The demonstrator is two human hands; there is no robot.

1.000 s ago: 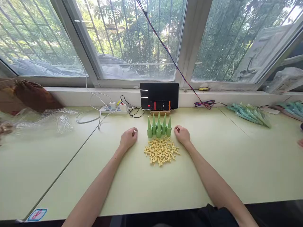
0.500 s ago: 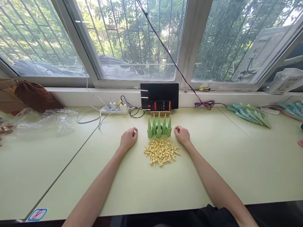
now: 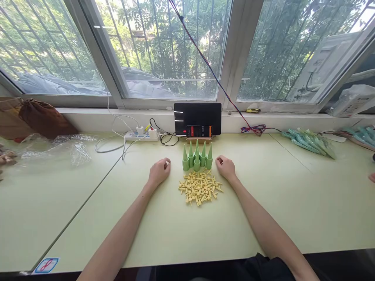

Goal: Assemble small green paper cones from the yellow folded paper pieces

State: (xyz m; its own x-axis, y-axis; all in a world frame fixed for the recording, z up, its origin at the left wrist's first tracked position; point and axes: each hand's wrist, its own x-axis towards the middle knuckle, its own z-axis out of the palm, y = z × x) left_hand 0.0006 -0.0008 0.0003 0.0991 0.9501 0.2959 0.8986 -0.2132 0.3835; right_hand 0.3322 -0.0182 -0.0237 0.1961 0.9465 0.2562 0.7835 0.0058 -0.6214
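Several green cone-tipped pieces (image 3: 197, 164) stand upright in a cluster, each a tall spike on a cylindrical base. Just in front of them lies a loose heap of small yellow peg-like pieces (image 3: 200, 188). To the left of the cluster my left hand (image 3: 159, 171) rests on the table, its fingers curled in and apart from the pieces. My right hand (image 3: 225, 167) lies likewise closed at the right, close to the cones. Nothing shows in either hand.
Behind the cones a phone (image 3: 199, 131) with a running timer leans on a black tablet (image 3: 197, 113). A power strip (image 3: 142, 136) with cables sits back left, beside clear plastic wrap (image 3: 58, 146). Bagged green pieces (image 3: 309, 142) lie back right. Another person's hand (image 3: 372, 177) shows at the right edge.
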